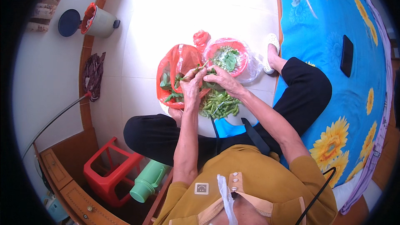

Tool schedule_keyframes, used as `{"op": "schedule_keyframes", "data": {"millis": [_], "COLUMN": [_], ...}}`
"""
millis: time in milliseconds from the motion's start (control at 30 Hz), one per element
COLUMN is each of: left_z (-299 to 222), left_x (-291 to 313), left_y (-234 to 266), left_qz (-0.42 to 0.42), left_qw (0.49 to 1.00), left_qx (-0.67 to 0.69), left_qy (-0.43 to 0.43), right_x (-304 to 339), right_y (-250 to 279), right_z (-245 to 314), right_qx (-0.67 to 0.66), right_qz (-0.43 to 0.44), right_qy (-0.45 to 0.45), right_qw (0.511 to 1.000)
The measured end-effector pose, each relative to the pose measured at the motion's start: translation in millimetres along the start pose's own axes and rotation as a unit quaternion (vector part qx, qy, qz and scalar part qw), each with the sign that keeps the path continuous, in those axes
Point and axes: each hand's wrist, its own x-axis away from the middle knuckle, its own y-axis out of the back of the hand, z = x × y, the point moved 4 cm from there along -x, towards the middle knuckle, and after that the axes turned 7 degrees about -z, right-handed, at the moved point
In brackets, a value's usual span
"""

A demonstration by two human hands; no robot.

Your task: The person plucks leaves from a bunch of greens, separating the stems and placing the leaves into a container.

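Biggest thing on my feed is the blue cloth (333,96) down the right side, printed with big yellow sunflowers. Next, lower left, a hard red plastic stool (110,175). Around the middle of the frame I've got a thin, crinkly red plastic bag (177,56) with floppy green leaves poking about inside. Right of it sits a round red basin (238,74) with crumpled clear film (255,64) around it, holding small pale-green bits and a broad leaf. Just below centre there's a loose heap of slim green pods (223,106) on the smooth floor. The left hand (192,84) is pinching a skinny green stem (205,63), slightly above centre. The right hand (223,81) is close beside it, fingers curled; can't tell if they're gripping anything.
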Motion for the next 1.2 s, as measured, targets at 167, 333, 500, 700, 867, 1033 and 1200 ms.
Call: {"op": "schedule_keyframes", "data": {"millis": [167, 333, 500, 700, 867, 1033, 1200], "left_z": [-3.1, 7.9, 12.7, 1.0, 10.3, 96.8, 109.4], "left_x": [4.4, -1.4, -20.1, -33.3, -17.6, 9.4, 3.7], "left_y": [-5.4, -4.3, 13.4, 31.7, 32.6, 17.2, 54.6], "left_qz": [0.001, -0.009, -0.075, -0.107, 0.015, 0.153, 0.042], "left_qw": [1.0, 0.999, 0.995, 0.991, 0.999, 0.973, 0.986], "left_qx": [0.017, 0.023, 0.041, 0.058, -0.038, -0.17, -0.161], "left_qy": [-0.009, -0.029, -0.051, -0.059, -0.03, 0.014, -0.01], "right_x": [-6.5, -6.0, 9.2, 20.5, 1.4, -53.8, -90.7], "right_y": [1.0, -2.8, -8.9, 12.6, 58.4, 104.6, 137.3], "right_z": [-10.5, -15.6, -22.6, -29.6, -22.5, -10.3, -21.5], "right_qx": [-0.028, -0.021, -0.023, -0.005, 0.142, 0.211, 0.433], "right_qz": [0.008, -0.05, -0.018, -0.01, -0.217, -0.305, -0.28], "right_qy": [-0.023, 0.006, 0.073, 0.044, 0.09, 0.112, 0.088], "right_qw": [0.999, 0.999, 0.997, 0.999, 0.962, 0.922, 0.852]}}
